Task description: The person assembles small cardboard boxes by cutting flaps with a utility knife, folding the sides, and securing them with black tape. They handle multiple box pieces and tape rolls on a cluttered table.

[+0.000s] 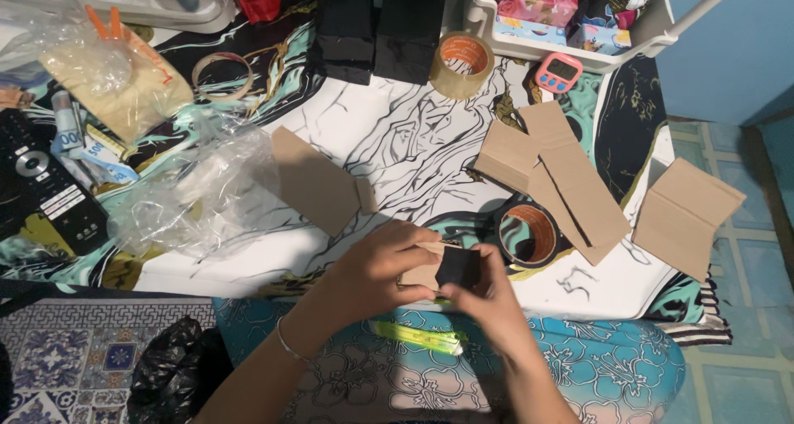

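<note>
Cardboard piece [423, 273] with a black square [459, 268] on it sits gripped between both hands, left hand [376, 271] and right hand [488, 304], above the bench [397, 143] edge. Likely pressing the black covering flat; next needs firm, aligned smoothing.

A small brown cardboard piece [423, 273] bearing a black square, held above the table edge.

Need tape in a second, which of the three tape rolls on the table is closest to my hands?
The brown roll lying flat just past your right hand. The clear roll stands far back by the basket, and the thin pale ring lies far left.
</note>
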